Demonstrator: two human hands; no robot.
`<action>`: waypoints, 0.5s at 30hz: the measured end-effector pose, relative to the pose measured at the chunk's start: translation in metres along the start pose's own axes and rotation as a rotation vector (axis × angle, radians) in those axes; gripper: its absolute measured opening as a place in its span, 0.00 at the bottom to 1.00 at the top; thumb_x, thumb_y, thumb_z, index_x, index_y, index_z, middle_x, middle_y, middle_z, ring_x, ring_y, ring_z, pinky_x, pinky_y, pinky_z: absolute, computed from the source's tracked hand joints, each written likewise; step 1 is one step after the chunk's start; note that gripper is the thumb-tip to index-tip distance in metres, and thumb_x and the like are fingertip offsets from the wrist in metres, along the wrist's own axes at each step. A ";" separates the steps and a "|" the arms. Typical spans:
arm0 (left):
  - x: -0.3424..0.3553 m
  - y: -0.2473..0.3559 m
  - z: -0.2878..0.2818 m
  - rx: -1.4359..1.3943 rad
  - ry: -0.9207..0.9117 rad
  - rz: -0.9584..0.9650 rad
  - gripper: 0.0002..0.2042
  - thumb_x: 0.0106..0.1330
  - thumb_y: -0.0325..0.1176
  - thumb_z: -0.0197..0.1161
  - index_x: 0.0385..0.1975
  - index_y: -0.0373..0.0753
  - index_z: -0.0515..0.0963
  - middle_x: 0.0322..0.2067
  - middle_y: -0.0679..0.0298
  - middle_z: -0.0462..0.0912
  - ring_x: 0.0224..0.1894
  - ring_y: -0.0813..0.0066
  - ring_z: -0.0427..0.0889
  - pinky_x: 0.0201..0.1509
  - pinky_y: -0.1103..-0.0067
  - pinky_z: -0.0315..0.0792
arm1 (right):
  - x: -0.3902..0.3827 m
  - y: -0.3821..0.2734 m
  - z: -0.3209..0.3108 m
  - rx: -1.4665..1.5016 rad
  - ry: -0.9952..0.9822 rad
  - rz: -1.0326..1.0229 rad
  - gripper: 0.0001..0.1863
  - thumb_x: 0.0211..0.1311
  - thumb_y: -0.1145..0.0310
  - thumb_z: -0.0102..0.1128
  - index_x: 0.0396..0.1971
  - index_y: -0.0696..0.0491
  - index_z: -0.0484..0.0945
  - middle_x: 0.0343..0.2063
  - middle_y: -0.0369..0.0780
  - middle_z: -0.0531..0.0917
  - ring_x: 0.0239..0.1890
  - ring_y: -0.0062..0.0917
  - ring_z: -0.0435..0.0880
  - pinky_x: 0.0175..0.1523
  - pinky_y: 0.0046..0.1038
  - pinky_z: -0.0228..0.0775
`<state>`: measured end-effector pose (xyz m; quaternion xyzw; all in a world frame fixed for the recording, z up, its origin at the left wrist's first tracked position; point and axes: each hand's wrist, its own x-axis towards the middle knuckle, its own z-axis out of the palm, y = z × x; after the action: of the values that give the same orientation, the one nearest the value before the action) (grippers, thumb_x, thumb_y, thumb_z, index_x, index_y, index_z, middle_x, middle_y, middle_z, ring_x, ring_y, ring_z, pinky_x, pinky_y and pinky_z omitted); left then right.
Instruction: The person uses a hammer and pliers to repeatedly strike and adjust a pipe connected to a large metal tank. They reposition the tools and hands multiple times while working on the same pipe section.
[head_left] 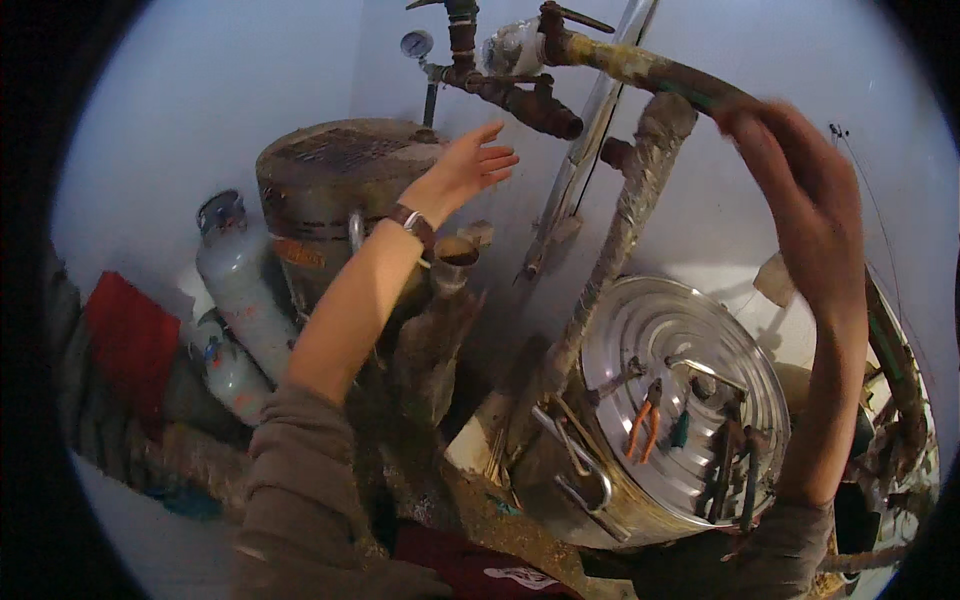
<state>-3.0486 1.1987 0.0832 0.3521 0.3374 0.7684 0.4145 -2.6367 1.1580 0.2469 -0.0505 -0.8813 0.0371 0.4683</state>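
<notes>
My left hand (465,172), with a dark band on its wrist, is stretched out with its fingers apart and holds nothing. It is in front of the wall, below the rusty pipe fitting (530,105). At the upper right, my right hand (805,195) is closed round a thick dark hose (695,83), somewhat smeared by motion. The hose joins a lever valve (553,38) at the top and curves down past my right arm. Between my hands rises a foil-wrapped pipe (630,205) with a short side stub (617,153).
A large metal pot with a ringed lid (640,320) carries orange-handled pliers (645,425) and several other tools. At left are a rusty drum (345,165), gas cylinders (250,285) and red cloth (133,340). A round gauge (416,44) sits on the upper pipework.
</notes>
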 end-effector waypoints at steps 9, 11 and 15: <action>0.143 -0.013 -0.012 -0.461 0.155 -0.178 0.39 0.75 0.60 0.62 0.75 0.38 0.60 0.69 0.41 0.71 0.68 0.41 0.77 0.79 0.44 0.57 | 0.253 0.093 0.150 -0.584 -0.106 0.002 0.40 0.71 0.31 0.61 0.48 0.61 0.89 0.41 0.53 0.91 0.44 0.47 0.91 0.56 0.45 0.80; 0.158 -0.015 -0.005 -0.610 0.217 -0.196 0.37 0.79 0.66 0.48 0.72 0.38 0.65 0.67 0.46 0.74 0.68 0.46 0.78 0.79 0.44 0.54 | 0.287 0.114 0.173 -0.751 -0.171 0.156 0.44 0.67 0.27 0.62 0.46 0.62 0.90 0.40 0.55 0.91 0.46 0.51 0.91 0.58 0.45 0.81; 0.185 -0.027 0.018 -0.798 0.287 -0.208 0.35 0.81 0.68 0.39 0.69 0.44 0.73 0.62 0.61 0.84 0.60 0.60 0.84 0.67 0.57 0.73 | 0.331 0.136 0.198 -0.576 -0.373 0.503 0.48 0.65 0.22 0.62 0.48 0.62 0.89 0.37 0.46 0.91 0.37 0.37 0.90 0.48 0.38 0.83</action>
<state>-3.0985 1.3764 0.1191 0.0181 0.1020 0.8340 0.5419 -2.9776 1.3300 0.3933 -0.3850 -0.8856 -0.0891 0.2441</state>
